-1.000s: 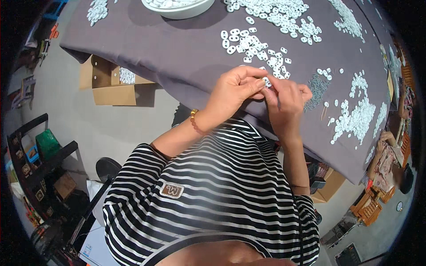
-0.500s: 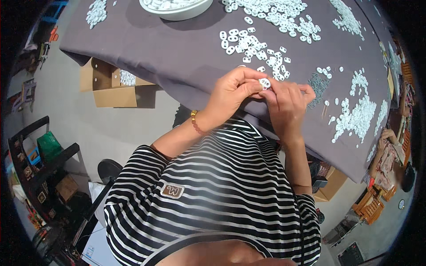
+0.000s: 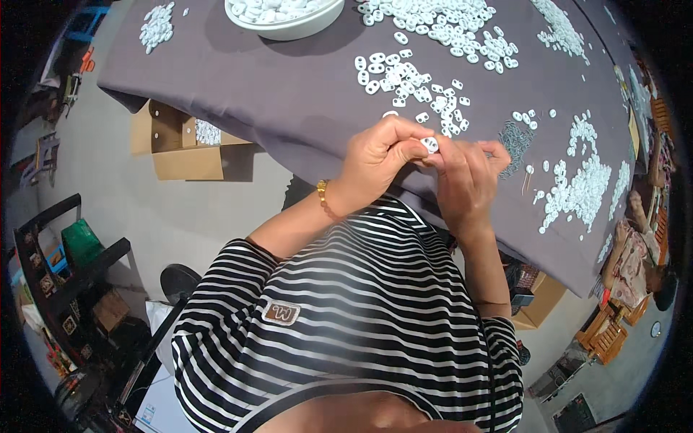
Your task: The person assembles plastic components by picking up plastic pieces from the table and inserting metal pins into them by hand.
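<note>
Between my fingertips, over the near edge of the table, is a small white oval plastic piece with dark openings in its face. My left hand pinches it from the left with thumb and forefinger. From the right, my right hand grips it too, fingers curled; whether they hold a smaller part as well is hidden. Just beyond my hands lies a loose group of white two-holed pieces. Right of my right hand is a heap of small dark grey metal parts.
A grey cloth covers the table. On it stand a white bowl of pieces and a large pile of white ovals; smaller white parts lie at right. A cardboard box sits below at left. Another person is at far right.
The white piece has tilted slightly between my fingers, and my fingertips have closed in around it. Both hands stay in nearly the same place.
</note>
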`<action>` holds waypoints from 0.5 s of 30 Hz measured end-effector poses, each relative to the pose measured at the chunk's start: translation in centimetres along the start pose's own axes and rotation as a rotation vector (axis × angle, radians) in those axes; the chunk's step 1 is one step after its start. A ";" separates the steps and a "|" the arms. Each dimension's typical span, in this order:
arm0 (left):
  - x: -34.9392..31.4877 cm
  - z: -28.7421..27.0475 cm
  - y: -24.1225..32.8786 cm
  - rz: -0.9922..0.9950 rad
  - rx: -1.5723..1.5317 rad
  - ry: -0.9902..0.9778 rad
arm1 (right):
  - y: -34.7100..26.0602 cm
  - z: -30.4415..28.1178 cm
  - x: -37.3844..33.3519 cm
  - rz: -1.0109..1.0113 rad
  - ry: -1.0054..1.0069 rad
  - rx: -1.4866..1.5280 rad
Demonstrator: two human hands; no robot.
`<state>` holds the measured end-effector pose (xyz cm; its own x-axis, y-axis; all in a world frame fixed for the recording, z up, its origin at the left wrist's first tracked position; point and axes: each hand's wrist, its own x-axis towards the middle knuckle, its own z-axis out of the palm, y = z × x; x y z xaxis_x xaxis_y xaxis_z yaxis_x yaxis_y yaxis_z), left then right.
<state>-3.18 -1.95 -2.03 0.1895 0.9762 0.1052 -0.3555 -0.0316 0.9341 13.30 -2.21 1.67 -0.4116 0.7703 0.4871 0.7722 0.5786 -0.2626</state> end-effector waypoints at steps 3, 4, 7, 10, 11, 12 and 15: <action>0.0 0.2 -0.1 0.064 0.087 0.019 | -0.2 0.0 0.0 -0.001 0.004 -0.030; 0.0 0.3 -0.1 0.088 0.106 0.036 | -0.2 0.1 -0.1 0.000 0.005 -0.032; -0.1 0.4 0.0 0.115 0.118 0.043 | 0.1 0.4 -0.6 -0.040 0.023 -0.040; 0.0 0.6 -0.1 0.088 0.058 0.055 | 0.2 0.6 -0.7 -0.038 0.038 -0.053; 0.2 0.6 -0.1 0.055 0.003 0.074 | 0.1 0.6 -0.3 -0.026 0.032 -0.067; 0.3 0.5 -0.3 0.059 0.004 0.074 | 0.1 0.6 0.0 -0.013 0.027 -0.082; 0.5 0.1 -0.5 0.068 0.088 0.074 | -0.6 -0.1 0.6 0.143 -0.039 -0.026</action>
<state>-2.76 -1.45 -2.42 0.0988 0.9841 0.1473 -0.2830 -0.1141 0.9523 12.61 -2.12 2.27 -0.3142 0.8546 0.4134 0.8366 0.4551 -0.3050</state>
